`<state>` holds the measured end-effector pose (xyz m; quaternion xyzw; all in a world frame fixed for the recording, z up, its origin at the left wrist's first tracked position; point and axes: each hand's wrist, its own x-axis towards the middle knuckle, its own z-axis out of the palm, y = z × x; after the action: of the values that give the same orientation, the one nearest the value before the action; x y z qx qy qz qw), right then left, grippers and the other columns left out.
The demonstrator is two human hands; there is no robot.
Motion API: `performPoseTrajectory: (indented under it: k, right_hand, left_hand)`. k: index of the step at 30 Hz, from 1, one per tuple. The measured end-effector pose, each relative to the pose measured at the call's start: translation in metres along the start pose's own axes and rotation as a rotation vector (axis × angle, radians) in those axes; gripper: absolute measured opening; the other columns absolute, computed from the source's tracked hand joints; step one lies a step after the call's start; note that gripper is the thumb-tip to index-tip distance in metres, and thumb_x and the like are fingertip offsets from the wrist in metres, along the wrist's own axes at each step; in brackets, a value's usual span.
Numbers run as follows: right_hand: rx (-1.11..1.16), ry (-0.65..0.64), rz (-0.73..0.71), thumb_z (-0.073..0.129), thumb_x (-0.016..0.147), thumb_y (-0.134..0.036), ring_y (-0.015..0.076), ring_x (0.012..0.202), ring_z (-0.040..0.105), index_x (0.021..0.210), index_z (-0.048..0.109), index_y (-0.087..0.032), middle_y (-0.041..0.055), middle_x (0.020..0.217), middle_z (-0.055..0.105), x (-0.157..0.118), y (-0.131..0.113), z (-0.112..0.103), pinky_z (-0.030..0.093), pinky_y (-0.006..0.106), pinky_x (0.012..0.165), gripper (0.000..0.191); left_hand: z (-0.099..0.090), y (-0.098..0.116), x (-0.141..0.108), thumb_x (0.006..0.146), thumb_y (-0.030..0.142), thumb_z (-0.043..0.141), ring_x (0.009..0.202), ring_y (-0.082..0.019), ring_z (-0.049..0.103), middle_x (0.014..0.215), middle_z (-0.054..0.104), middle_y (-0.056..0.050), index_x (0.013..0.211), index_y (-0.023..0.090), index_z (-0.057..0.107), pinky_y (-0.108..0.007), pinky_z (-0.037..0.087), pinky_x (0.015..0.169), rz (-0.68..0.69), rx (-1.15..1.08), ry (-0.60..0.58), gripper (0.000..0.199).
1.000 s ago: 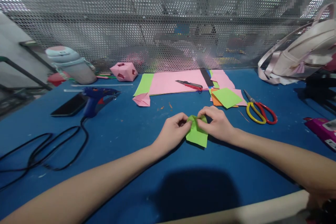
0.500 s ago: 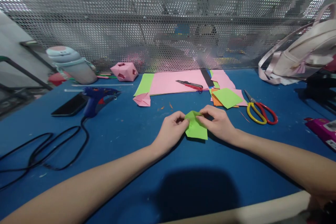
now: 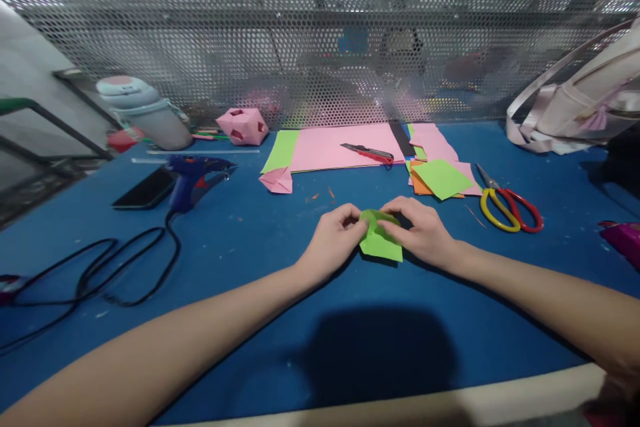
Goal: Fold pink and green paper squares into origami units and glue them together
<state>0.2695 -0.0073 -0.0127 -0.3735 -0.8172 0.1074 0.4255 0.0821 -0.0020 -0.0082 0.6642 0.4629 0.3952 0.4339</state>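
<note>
Between my two hands is a small green sheet of paper [image 3: 381, 247], creased and partly folded at its far edge. My left hand [image 3: 337, 240] pinches its left side with thumb and fingers. On the right, my right hand [image 3: 417, 230] is closed on the upper right part, the thumb lying over the paper. The near edge of the sheet hangs free just above the blue table [image 3: 240, 360]. Fingers hide part of the far edge and the right side.
Beyond my hands lie a folded pink paper piece [image 3: 278, 181], a pink sheet [image 3: 320, 150] with a utility knife [image 3: 370, 154], and green squares [image 3: 443, 178]. Scissors [image 3: 507, 207] rest at right. A glue gun [image 3: 187, 177], phone [image 3: 145, 190], bottle [image 3: 147, 117] and pink paper polyhedron [image 3: 243, 127] stand left.
The green paper's far part is folded lower toward me, and my right thumb has moved over it. The whole view has shifted slightly.
</note>
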Motion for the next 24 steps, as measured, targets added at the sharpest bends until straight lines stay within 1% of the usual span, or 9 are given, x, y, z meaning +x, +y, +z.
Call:
performPoseTrajectory:
  k: [2, 6, 10, 12, 15, 18, 21, 24]
  right_hand:
    - [-0.035, 0.013, 0.032, 0.053, 0.088, -0.022, 0.0152, 0.073, 0.062, 0.095, 0.066, -0.021, 0.0034, 0.086, 0.071, -0.0003, 0.0009, 0.0000, 0.047, 0.030, 0.071, 0.015]
    - [-0.057, 0.020, -0.001, 0.048, 0.091, -0.023, 0.0161, 0.076, 0.066, 0.105, 0.067, -0.021, 0.0043, 0.092, 0.073, -0.0008, 0.0020, -0.0002, 0.051, 0.030, 0.070, 0.024]
    - [-0.032, 0.037, -0.007, 0.056, 0.087, -0.024, 0.0166, 0.081, 0.066, 0.111, 0.065, -0.021, 0.0043, 0.099, 0.072, -0.0016, 0.0012, 0.0005, 0.052, 0.030, 0.074, 0.025]
    - [-0.008, 0.048, 0.012, 0.057, 0.086, -0.023, 0.0160, 0.081, 0.066, 0.108, 0.066, -0.021, 0.0033, 0.099, 0.072, -0.0020, 0.0014, 0.0008, 0.052, 0.029, 0.074, 0.023]
    - [0.007, 0.047, 0.051, 0.055, 0.088, -0.022, 0.0152, 0.077, 0.067, 0.100, 0.069, -0.022, 0.0018, 0.094, 0.073, -0.0021, 0.0029, 0.0010, 0.051, 0.028, 0.071, 0.019]
    - [-0.034, 0.066, 0.083, 0.058, 0.086, -0.025, 0.0134, 0.065, 0.063, 0.085, 0.069, -0.021, 0.0004, 0.077, 0.071, -0.0017, 0.0045, 0.0003, 0.047, 0.027, 0.063, 0.012]
    - [-0.060, 0.092, 0.143, 0.059, 0.086, -0.031, 0.0105, 0.054, 0.053, 0.068, 0.063, -0.019, -0.0016, 0.061, 0.062, -0.0004, 0.0046, -0.0019, 0.041, 0.025, 0.056, 0.022]
    - [-0.007, 0.113, 0.229, 0.051, 0.090, -0.034, 0.0094, 0.053, 0.048, 0.068, 0.057, -0.018, -0.0023, 0.058, 0.055, 0.0013, 0.0038, -0.0052, 0.039, 0.025, 0.055, 0.028]
  left_hand:
    - [-0.0003, -0.0008, 0.0003, 0.077, 0.027, 0.055, 0.058, -0.010, 0.044, 0.061, 0.049, 0.004, 0.068, 0.017, 0.053, -0.021, 0.036, 0.055, -0.005, 0.001, -0.004, 0.013]
    - [-0.0001, -0.0013, 0.0009, 0.076, 0.027, 0.055, 0.057, -0.010, 0.044, 0.061, 0.048, 0.004, 0.068, 0.017, 0.053, -0.021, 0.036, 0.054, -0.027, -0.030, 0.010, 0.013]
    - [0.0002, -0.0010, 0.0010, 0.077, 0.026, 0.056, 0.056, -0.009, 0.043, 0.060, 0.048, 0.005, 0.068, 0.017, 0.053, -0.021, 0.035, 0.053, -0.029, -0.033, 0.017, 0.013]
    - [0.0001, -0.0011, 0.0008, 0.077, 0.027, 0.056, 0.056, -0.009, 0.044, 0.061, 0.048, 0.005, 0.068, 0.017, 0.053, -0.021, 0.035, 0.053, -0.030, -0.031, 0.024, 0.014]
    - [-0.0004, -0.0012, 0.0006, 0.078, 0.028, 0.056, 0.058, -0.009, 0.044, 0.062, 0.049, 0.004, 0.069, 0.016, 0.053, -0.021, 0.035, 0.054, -0.030, -0.030, 0.035, 0.015]
    - [-0.0008, -0.0005, 0.0005, 0.079, 0.028, 0.056, 0.058, -0.009, 0.044, 0.062, 0.049, 0.004, 0.069, 0.016, 0.053, -0.021, 0.035, 0.055, -0.036, -0.025, 0.041, 0.015]
    - [-0.0007, 0.0005, 0.0006, 0.078, 0.028, 0.057, 0.057, -0.009, 0.043, 0.061, 0.048, 0.005, 0.068, 0.016, 0.052, -0.020, 0.034, 0.053, -0.043, -0.014, 0.061, 0.016]
    - [-0.0004, 0.0009, 0.0010, 0.078, 0.028, 0.057, 0.056, -0.009, 0.042, 0.060, 0.047, 0.005, 0.068, 0.016, 0.052, -0.020, 0.033, 0.053, -0.047, -0.003, 0.086, 0.016]
